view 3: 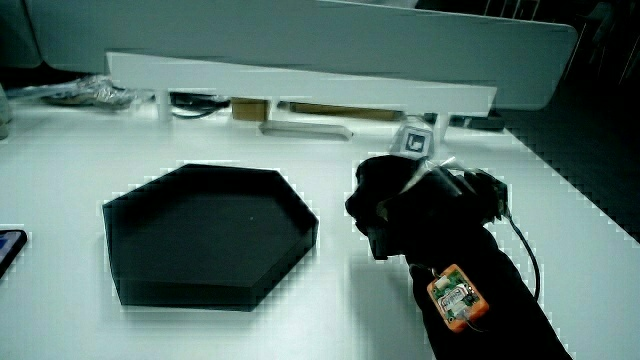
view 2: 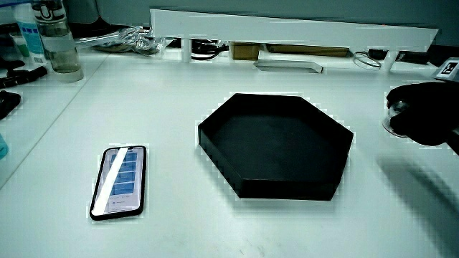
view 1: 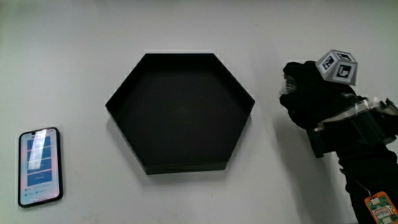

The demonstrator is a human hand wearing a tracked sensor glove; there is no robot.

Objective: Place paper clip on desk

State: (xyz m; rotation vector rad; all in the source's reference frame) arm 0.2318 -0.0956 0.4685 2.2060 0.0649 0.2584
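Observation:
The hand (view 1: 305, 93) in its black glove rests low over the white desk (view 1: 280, 162), right beside the black hexagonal tray (view 1: 118, 102). The patterned cube (view 1: 339, 65) sits on its back. In both side views the hand (view 2: 423, 115) (view 3: 400, 205) is close to the desk surface, next to the tray (view 2: 215, 136) (view 3: 130, 215). No paper clip shows in any view; the glove hides whatever lies under it. The tray looks empty inside.
A smartphone (view 1: 40, 166) (view 2: 120, 180) lies screen up near the person's edge of the desk, apart from the tray. A clear bottle (view 2: 54, 36) and a bundle of cables (view 2: 133, 36) stand by the low white partition (view 2: 287, 29) (view 3: 300, 85).

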